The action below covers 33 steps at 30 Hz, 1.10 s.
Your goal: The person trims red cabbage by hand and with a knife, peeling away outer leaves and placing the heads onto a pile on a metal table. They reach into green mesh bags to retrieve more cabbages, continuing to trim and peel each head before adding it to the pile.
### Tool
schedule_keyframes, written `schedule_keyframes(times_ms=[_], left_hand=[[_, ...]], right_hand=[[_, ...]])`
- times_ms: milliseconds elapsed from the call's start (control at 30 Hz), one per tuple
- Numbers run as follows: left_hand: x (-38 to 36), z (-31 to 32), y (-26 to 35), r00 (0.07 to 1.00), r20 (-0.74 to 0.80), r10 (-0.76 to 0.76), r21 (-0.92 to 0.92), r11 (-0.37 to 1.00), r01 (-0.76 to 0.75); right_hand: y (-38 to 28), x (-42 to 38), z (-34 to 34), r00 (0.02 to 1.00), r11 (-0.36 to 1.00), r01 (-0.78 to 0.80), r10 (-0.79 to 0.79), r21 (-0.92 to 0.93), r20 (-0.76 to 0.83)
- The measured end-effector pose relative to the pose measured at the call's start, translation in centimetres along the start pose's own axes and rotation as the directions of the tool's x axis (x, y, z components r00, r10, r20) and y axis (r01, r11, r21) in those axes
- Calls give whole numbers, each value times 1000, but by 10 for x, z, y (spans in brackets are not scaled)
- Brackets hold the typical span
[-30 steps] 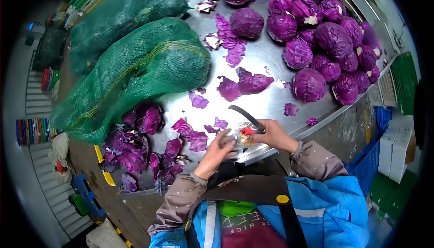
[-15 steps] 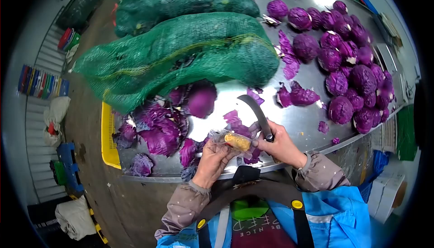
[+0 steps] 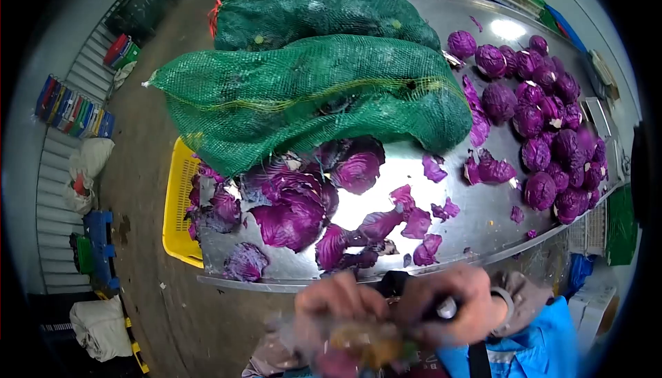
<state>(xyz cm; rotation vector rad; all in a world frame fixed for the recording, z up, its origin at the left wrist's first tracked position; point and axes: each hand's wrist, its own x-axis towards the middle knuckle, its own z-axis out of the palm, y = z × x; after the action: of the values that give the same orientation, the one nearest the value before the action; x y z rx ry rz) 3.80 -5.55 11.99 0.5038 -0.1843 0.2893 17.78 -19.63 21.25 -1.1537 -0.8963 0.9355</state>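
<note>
Close to the camera, my left hand (image 3: 338, 302) is closed on a clear plastic wrapper (image 3: 369, 350) with a yellowish, roll-like piece of food inside; motion blurs it. My right hand (image 3: 455, 299) is closed too, beside the wrapper, with the dark, shiny-ended handle of a knife (image 3: 447, 308) in its fist. The knife's blade cannot be made out. Beyond my hands, loose purple cabbage leaves (image 3: 379, 226) lie scattered on the metal table (image 3: 455, 233).
Two full green mesh sacks (image 3: 310, 102) lie across the table. Many purple cabbage heads (image 3: 541, 188) are piled at the right. A yellow crate (image 3: 181, 233) stands at the table's left edge, with larger cabbage leaves (image 3: 289, 216) nearby.
Both hands have come up and toward me with the wrapped food, off the table edge. The curved knife blade, visible before, no longer shows clearly. My view has shifted.
</note>
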Motion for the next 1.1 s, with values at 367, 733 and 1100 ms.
schedule_keyframes(times_ms=[367, 733, 1100], left_hand=[[11, 56, 44, 996, -14, 86, 28, 996, -85], [28, 36, 38, 937, 314, 153, -173, 980, -102], [33, 45, 26, 927, 351, 133, -173, 982, -76]], right_hand=[[-38, 21, 30, 970, 979, -129, 92, 158, 226], [-42, 19, 30, 932, 959, -221, 154, 176, 330], [-30, -6, 23, 948, 946, -213, 139, 245, 286]])
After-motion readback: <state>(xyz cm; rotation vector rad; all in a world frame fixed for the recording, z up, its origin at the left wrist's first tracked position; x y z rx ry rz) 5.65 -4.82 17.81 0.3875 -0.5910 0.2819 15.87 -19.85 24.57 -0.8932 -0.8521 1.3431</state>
